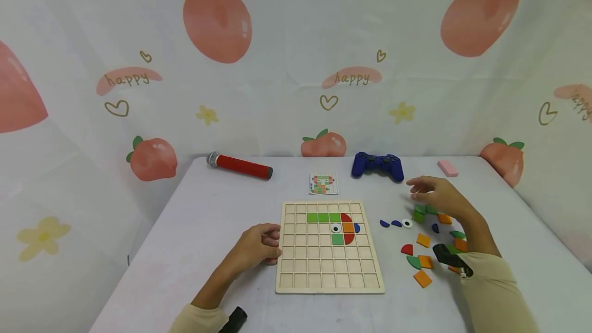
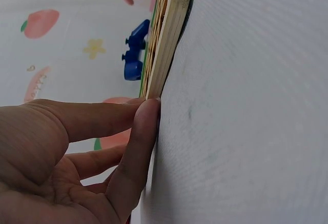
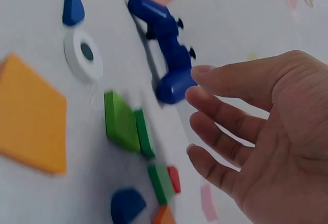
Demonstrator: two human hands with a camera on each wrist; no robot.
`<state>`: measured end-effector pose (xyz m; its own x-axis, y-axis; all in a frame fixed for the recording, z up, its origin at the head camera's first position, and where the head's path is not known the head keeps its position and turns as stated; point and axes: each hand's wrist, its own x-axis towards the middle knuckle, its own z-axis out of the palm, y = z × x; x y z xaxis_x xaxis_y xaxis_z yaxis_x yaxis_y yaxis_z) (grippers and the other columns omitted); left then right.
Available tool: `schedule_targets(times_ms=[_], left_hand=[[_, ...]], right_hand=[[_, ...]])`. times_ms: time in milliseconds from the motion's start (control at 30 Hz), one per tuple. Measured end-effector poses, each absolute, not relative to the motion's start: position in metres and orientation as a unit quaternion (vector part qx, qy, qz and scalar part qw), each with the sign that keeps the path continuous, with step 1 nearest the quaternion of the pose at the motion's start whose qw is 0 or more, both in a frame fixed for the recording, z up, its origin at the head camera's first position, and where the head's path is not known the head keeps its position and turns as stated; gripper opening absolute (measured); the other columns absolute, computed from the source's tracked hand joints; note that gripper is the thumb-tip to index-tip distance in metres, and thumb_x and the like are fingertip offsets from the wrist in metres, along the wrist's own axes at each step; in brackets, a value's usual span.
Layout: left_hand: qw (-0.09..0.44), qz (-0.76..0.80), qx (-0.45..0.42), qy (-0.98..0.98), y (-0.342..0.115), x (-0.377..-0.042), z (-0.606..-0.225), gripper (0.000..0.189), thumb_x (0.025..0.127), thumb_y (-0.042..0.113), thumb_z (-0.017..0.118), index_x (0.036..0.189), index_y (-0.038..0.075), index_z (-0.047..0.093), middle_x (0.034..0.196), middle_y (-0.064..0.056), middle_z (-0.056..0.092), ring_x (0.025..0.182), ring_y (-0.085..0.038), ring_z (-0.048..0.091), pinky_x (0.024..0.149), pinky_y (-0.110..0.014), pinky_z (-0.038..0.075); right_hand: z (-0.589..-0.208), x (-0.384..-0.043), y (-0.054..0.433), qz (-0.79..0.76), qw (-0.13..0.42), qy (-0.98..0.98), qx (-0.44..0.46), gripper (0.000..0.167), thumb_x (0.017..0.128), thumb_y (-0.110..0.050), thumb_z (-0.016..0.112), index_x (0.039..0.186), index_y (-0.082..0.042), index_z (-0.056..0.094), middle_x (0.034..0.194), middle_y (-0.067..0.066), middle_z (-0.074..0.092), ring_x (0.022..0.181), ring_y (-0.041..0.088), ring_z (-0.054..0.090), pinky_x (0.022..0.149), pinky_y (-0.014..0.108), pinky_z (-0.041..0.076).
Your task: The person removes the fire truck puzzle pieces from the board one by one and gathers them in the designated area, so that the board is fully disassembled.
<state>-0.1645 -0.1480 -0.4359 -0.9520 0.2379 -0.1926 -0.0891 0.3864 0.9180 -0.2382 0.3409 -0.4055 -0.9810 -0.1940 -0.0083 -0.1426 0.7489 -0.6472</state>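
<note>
A wooden grid board lies on the table, with several green squares, two red quarter-rounds, an orange square, a white eye disc and a blue half-round in its cells. My left hand holds the board's left edge, thumb and a finger meeting at its side in the left wrist view. My right hand is raised over the loose pieces at the right, its fingers loosely bent and nothing visible between them. Below it are green pieces. A second eye disc lies near blue half-rounds.
Loose orange squares and a red quarter-round lie right of the board. Behind the board is a pattern card. A red microphone, a blue game controller and a pink block are along the far edge.
</note>
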Motion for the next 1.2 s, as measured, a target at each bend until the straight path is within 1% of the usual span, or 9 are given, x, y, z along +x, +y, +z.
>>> schedule_targets(times_ms=[133, 300, 400, 633, 767, 800, 933, 1033, 1200], left_hand=[[0.147, 0.553, 0.048, 0.819, -0.148, -0.164, -0.436, 0.061, 0.084, -0.008, 0.080, 0.141, -0.007, 0.058, 0.116, -0.014, 0.062, 0.096, -0.020, 0.063, 0.071, -0.037, 0.068], [0.149, 0.555, 0.050, 0.817, -0.149, -0.165, -0.436, 0.061, 0.085, -0.008, 0.080, 0.141, -0.007, 0.058, 0.116, -0.014, 0.062, 0.096, -0.020, 0.063, 0.071, -0.035, 0.068], [0.151, 0.553, 0.050, 0.818, -0.149, -0.165, -0.436, 0.060, 0.085, -0.008, 0.080, 0.141, -0.006, 0.058, 0.116, -0.014, 0.062, 0.096, -0.020, 0.063, 0.070, -0.034, 0.067], [0.155, 0.551, 0.055, 0.818, -0.149, -0.167, -0.437, 0.060, 0.086, -0.007, 0.079, 0.142, -0.007, 0.058, 0.117, -0.014, 0.062, 0.098, -0.021, 0.063, 0.071, -0.032, 0.067], [0.154, 0.551, 0.053, 0.819, -0.149, -0.165, -0.436, 0.060, 0.086, -0.008, 0.079, 0.142, -0.007, 0.058, 0.116, -0.014, 0.062, 0.097, -0.021, 0.063, 0.071, -0.033, 0.067], [0.155, 0.552, 0.051, 0.818, -0.149, -0.165, -0.436, 0.060, 0.086, -0.008, 0.079, 0.142, -0.006, 0.058, 0.116, -0.014, 0.061, 0.097, -0.021, 0.063, 0.071, -0.034, 0.067], [0.155, 0.553, 0.054, 0.817, -0.149, -0.165, -0.437, 0.060, 0.086, -0.007, 0.079, 0.142, -0.007, 0.058, 0.116, -0.014, 0.061, 0.097, -0.021, 0.063, 0.072, -0.035, 0.068], [0.155, 0.555, 0.055, 0.815, -0.149, -0.166, -0.437, 0.060, 0.086, -0.007, 0.079, 0.142, -0.007, 0.058, 0.116, -0.014, 0.061, 0.097, -0.021, 0.063, 0.071, -0.034, 0.068], [0.155, 0.551, 0.058, 0.818, -0.149, -0.166, -0.437, 0.060, 0.086, -0.007, 0.079, 0.142, -0.007, 0.058, 0.116, -0.014, 0.061, 0.097, -0.021, 0.063, 0.071, -0.033, 0.067]], right_hand=[[-0.409, -0.236, 0.352, -0.346, 0.049, 0.935, -0.062, 0.044, 0.104, -0.018, 0.062, 0.144, 0.001, 0.059, 0.131, 0.026, 0.067, 0.118, 0.042, 0.061, 0.097, 0.057, 0.059], [-0.413, -0.232, 0.362, -0.349, 0.058, 0.934, -0.041, 0.045, 0.103, -0.012, 0.060, 0.146, 0.002, 0.057, 0.138, 0.031, 0.061, 0.123, 0.047, 0.058, 0.097, 0.059, 0.059], [-0.416, -0.231, 0.368, -0.356, 0.062, 0.932, -0.038, 0.045, 0.103, -0.009, 0.059, 0.145, 0.004, 0.057, 0.139, 0.033, 0.059, 0.124, 0.049, 0.057, 0.098, 0.060, 0.059], [-0.424, -0.232, 0.379, -0.367, 0.075, 0.927, -0.034, 0.050, 0.096, 0.002, 0.054, 0.145, 0.006, 0.055, 0.142, 0.034, 0.057, 0.125, 0.050, 0.056, 0.101, 0.060, 0.058], [-0.425, -0.231, 0.381, -0.360, 0.072, 0.929, -0.034, 0.048, 0.096, 0.002, 0.054, 0.144, 0.007, 0.056, 0.138, 0.034, 0.059, 0.123, 0.051, 0.057, 0.100, 0.059, 0.058], [-0.424, -0.230, 0.382, -0.358, 0.070, 0.930, -0.033, 0.047, 0.097, 0.001, 0.055, 0.143, 0.008, 0.057, 0.137, 0.034, 0.060, 0.122, 0.050, 0.058, 0.099, 0.058, 0.059], [-0.425, -0.230, 0.385, -0.348, 0.062, 0.935, -0.028, 0.044, 0.100, -0.002, 0.062, 0.142, 0.008, 0.057, 0.131, 0.034, 0.062, 0.114, 0.045, 0.063, 0.090, 0.046, 0.063], [-0.427, -0.230, 0.387, -0.348, 0.058, 0.936, -0.018, 0.044, 0.099, -0.003, 0.064, 0.141, 0.009, 0.057, 0.130, 0.034, 0.063, 0.109, 0.041, 0.065, 0.085, 0.037, 0.062], [-0.427, -0.228, 0.388, -0.353, 0.060, 0.934, -0.006, 0.046, 0.097, -0.002, 0.064, 0.141, 0.010, 0.057, 0.129, 0.035, 0.062, 0.108, 0.040, 0.065, 0.084, 0.035, 0.061]])
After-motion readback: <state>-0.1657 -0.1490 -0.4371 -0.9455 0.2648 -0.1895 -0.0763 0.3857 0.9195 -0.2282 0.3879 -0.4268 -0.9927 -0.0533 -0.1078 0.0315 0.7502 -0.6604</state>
